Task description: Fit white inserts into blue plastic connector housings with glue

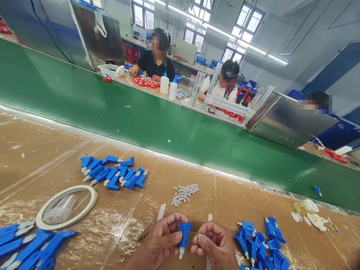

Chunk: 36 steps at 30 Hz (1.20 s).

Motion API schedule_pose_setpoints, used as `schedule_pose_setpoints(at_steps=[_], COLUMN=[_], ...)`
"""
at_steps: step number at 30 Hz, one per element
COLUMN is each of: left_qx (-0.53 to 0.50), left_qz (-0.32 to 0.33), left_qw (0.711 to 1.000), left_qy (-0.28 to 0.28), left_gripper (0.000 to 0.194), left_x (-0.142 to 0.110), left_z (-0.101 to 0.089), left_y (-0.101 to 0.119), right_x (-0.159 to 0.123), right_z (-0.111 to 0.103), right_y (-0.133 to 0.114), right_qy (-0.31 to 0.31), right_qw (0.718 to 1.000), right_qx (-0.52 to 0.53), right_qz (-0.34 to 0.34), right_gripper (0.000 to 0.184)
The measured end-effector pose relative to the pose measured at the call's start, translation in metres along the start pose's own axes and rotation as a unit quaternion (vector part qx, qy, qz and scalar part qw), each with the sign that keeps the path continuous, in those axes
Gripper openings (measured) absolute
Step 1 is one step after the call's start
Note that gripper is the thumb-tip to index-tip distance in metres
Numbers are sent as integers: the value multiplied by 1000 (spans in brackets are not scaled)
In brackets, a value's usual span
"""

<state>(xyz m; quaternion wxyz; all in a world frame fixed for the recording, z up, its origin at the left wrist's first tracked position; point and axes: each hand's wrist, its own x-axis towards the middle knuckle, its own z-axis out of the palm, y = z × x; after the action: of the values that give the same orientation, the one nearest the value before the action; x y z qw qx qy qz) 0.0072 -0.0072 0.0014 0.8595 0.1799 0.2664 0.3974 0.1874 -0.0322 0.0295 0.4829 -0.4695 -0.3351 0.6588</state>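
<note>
My left hand [165, 238] is closed around a blue plastic part [185, 233] with a grey-white tip pointing down. Just to its right, my right hand [215, 243] pinches a small pale piece [199, 236] between thumb and forefinger; its exact kind is too small to tell. The two hands are close together but apart, low in the middle of the head view. Beyond them lies a pile of small grey pieces [185, 194]. Similar blue parts form a heap [261, 243] right of my right hand and another pile [114, 171] at the left.
More blue parts [33, 245] and a tape roll [94, 198] with clear plastic inside lie left on the cardboard-covered table [135, 228]. A jar [305, 206] stands right. Past the green conveyor belt [135, 120], people work among white bottles [164, 84] and red parts [146, 82].
</note>
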Motion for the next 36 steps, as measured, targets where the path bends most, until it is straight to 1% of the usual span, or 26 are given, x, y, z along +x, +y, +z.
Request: schedule_pose_setpoints(at_steps=[6, 9, 14, 18, 23, 25, 28, 33, 36], left_qx=[32, 55, 77, 92, 125, 135, 158, 221, 237], left_qz=[54, 67, 87, 95, 101, 107, 104, 115, 115], left_qw=[998, 996, 993, 991, 986, 985, 982, 968, 964], left_qy=[7, 7, 4, -4, -31, -24, -10, 26, 29], left_gripper=[38, 40, 42, 42, 42, 43, 45, 45, 42], left_x=[0, 0, 0, 3, 9, 8, 4, -3, -4], left_z=[1, 3, 4, -2, -13, -13, -7, -2, -5], left_y=[-4, -5, -8, -13, -17, -16, -11, -9, -11], right_x=[-2, -4, -5, -4, -4, -4, -3, -2, 0], right_z=[1, 3, 5, 4, 0, -3, -7, -8, -7], right_y=[5, 8, 9, 9, 9, 9, 8, 6, 7], right_qy=[-7, -11, -27, -34, -47, -65, -89, -75, -65], right_qw=[999, 999, 998, 997, 995, 993, 988, 985, 988], right_qx=[-34, -36, -50, -65, -87, -100, -128, -150, -135], right_qz=[14, 19, 7, 0, -5, -2, 11, 30, 36], right_gripper=[35, 35, 31, 30, 30, 30, 30, 30, 32])
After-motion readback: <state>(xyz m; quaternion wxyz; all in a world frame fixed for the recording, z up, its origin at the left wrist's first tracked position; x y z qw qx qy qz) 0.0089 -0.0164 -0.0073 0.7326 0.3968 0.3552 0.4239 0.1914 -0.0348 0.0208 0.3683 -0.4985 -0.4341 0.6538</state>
